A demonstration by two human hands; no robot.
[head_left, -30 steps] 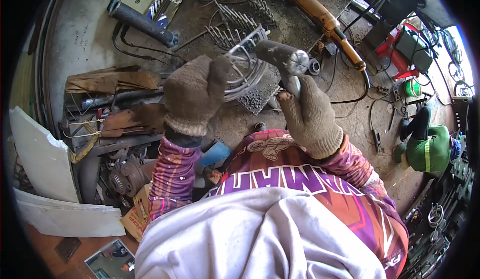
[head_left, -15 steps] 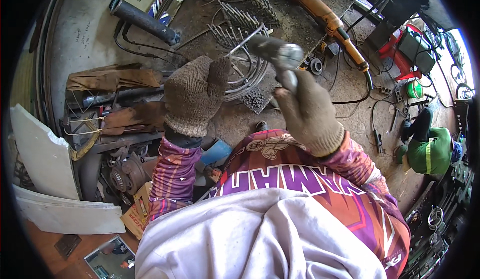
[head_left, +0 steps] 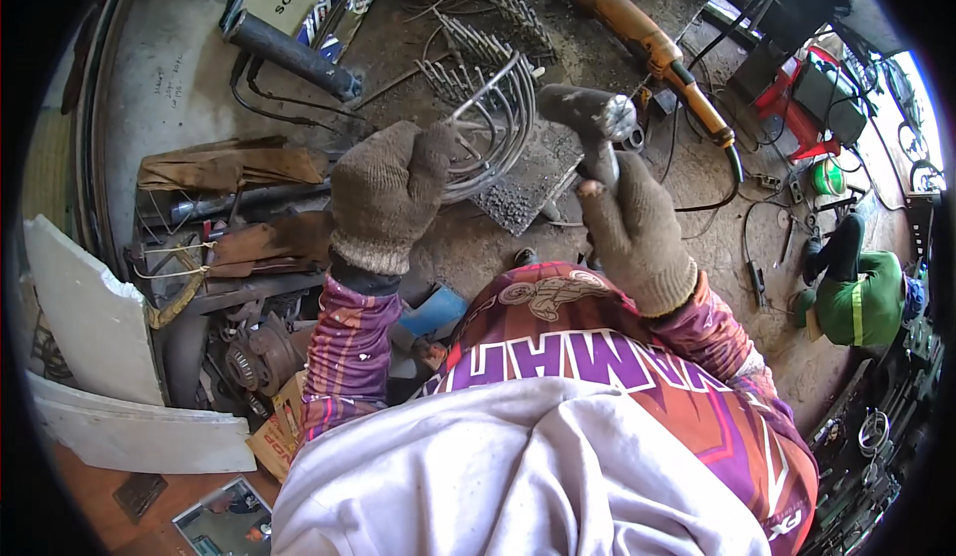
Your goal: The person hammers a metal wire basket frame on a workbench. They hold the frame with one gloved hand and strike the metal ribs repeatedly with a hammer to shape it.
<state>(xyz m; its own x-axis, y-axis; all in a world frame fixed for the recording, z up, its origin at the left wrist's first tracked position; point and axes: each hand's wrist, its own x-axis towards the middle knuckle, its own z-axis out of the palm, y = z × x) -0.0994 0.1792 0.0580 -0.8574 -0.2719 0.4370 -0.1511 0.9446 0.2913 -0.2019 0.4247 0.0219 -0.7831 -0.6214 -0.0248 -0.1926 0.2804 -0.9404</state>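
Note:
In a brown knitted glove, my left hand (head_left: pixel 388 193) is closed round one end of a bundle of bent metal rods (head_left: pixel 510 123). The rods curve away to the right over the bench. My right hand (head_left: pixel 637 232), gloved the same way, grips a hammer (head_left: pixel 588 113) by its handle, close below the head. The hammer head hangs just right of the rods, apart from them. Below both lies a metal plate (head_left: pixel 533 188) with dark grit heaped on it. Several short metal pins (head_left: pixel 468 53) stand upright behind the rods.
An orange angle grinder (head_left: pixel 637 23) lies at the back right, its cable trailing down. A dark metal tube (head_left: pixel 294 56) and brown leather pieces (head_left: pixel 229 166) lie at left. Broken white panels (head_left: pixel 90 297) lean at the far left. A person in green (head_left: pixel 861 302) crouches at right.
The hammer has swung right and slightly down, away from the rods, and my right hand has moved with it. My left hand keeps its hold, nearly in the same place.

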